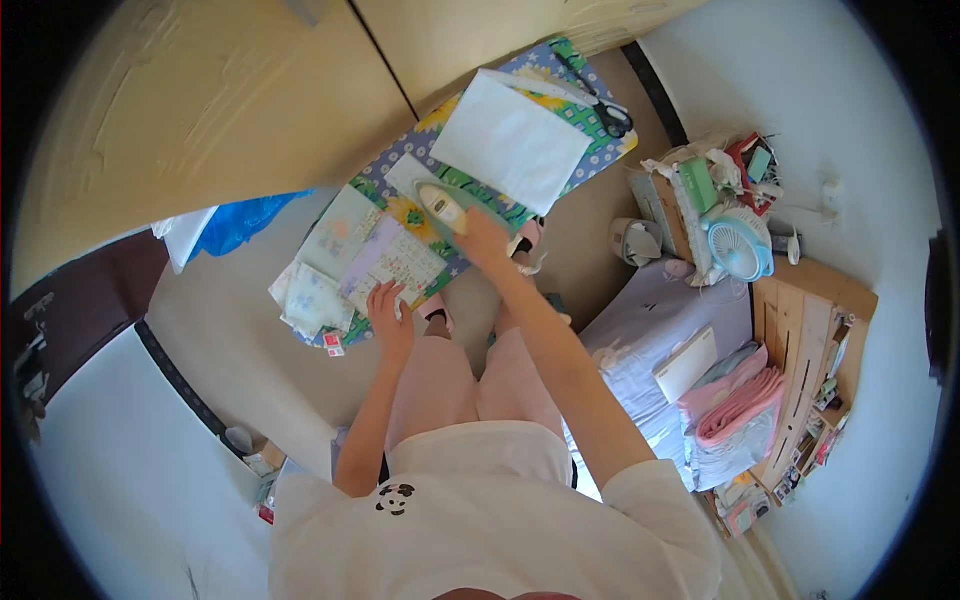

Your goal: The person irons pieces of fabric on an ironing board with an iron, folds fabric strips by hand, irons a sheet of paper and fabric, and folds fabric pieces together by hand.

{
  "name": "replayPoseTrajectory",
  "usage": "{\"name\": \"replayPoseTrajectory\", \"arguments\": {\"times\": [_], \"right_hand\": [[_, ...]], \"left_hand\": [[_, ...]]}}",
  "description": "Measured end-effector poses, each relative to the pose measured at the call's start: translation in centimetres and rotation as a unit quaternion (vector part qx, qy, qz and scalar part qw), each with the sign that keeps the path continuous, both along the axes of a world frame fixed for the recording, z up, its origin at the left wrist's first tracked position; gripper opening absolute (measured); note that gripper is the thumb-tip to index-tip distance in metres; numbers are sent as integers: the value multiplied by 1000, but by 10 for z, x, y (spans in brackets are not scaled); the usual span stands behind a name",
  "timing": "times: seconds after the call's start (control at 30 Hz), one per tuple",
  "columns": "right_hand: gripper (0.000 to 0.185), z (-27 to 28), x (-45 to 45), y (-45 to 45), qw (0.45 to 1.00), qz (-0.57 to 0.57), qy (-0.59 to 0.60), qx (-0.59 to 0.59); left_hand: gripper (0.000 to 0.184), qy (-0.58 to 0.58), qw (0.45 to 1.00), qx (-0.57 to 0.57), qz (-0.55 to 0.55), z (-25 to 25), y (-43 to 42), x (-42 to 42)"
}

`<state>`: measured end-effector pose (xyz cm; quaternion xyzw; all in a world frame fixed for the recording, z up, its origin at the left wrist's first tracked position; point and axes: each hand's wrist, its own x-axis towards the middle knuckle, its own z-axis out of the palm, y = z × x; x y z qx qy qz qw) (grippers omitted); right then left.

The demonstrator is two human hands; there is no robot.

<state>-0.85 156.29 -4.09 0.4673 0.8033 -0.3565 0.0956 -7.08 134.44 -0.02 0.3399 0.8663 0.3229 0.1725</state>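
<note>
My right hand (483, 238) is closed round the handle of a small iron (442, 207), which rests over the flowered board (410, 212) beside a narrow white strip (408, 174). My left hand (388, 312) lies with its fingers spread on the near edge of a purple and floral cloth (395, 265). Left of that cloth are a pale green floral piece (342, 228) and a crumpled pale floral piece (315, 300). A folded white cloth (512, 140) lies on the far right part of the board, with black-handled scissors (613, 118) beyond it.
A yellowish cabinet (250, 90) borders the board's far side. To the right stand a blue fan (738, 245), a cluttered box (675, 215) and a bed (650, 320) with a laptop (686, 365). A blue bag (240, 222) is at the left.
</note>
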Motion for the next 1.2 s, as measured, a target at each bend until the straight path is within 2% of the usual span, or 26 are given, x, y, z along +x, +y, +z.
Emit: {"name": "replayPoseTrajectory", "arguments": {"times": [0.1,0.17,0.2,0.27,0.33,0.37,0.43,0.47,0.53,0.57,0.63,0.77,0.83,0.87,0.93,0.97,1.03,1.07,1.13,1.2], "right_hand": [[46,10,5,10,999,28,17,-18],[50,11,10,33,989,13,104,-107],[50,11,13,54,988,29,104,-108],[47,5,22,107,982,-64,126,-127],[38,-28,47,164,971,-18,209,116],[37,-30,56,196,971,-20,195,135],[37,-55,70,248,956,27,153,249],[37,-57,72,259,957,43,155,242],[32,-54,74,277,967,95,85,220],[32,-57,75,283,966,104,91,217],[26,-65,83,284,955,213,19,207],[22,-61,103,282,945,285,-15,162],[30,-50,105,298,950,194,112,216],[30,-47,100,309,949,199,113,217],[46,-47,91,329,904,138,176,365],[46,-52,90,337,905,142,176,361],[58,-62,87,352,926,157,134,317],[58,-63,84,356,925,159,130,319],[59,-63,82,364,938,183,61,288],[59,-59,79,365,937,185,46,292]], "left_hand": [[31,29,996,77,30,37,64,2],[30,30,993,103,41,61,112,3],[29,28,990,128,46,67,138,4],[30,6,991,128,43,68,195,6],[33,-66,991,113,25,50,248,15],[36,-105,989,104,30,34,278,18],[47,-87,995,41,14,-30,321,22],[47,-88,995,38,31,-45,340,25],[56,11,978,-186,89,-70,371,22],[56,13,977,-188,100,-85,380,17],[61,85,954,-228,174,-112,385,13],[61,136,952,-196,191,-133,379,30],[58,171,957,-156,173,-135,375,39],[58,171,957,-156,178,-135,376,41],[56,168,961,-138,171,-134,374,48],[56,165,960,-142,174,-133,371,51],[54,170,972,-119,112,-130,371,54],[54,166,973,-117,112,-128,371,56],[52,165,985,-58,12,-124,368,60],[51,174,983,-50,8,-125,370,64]]}}
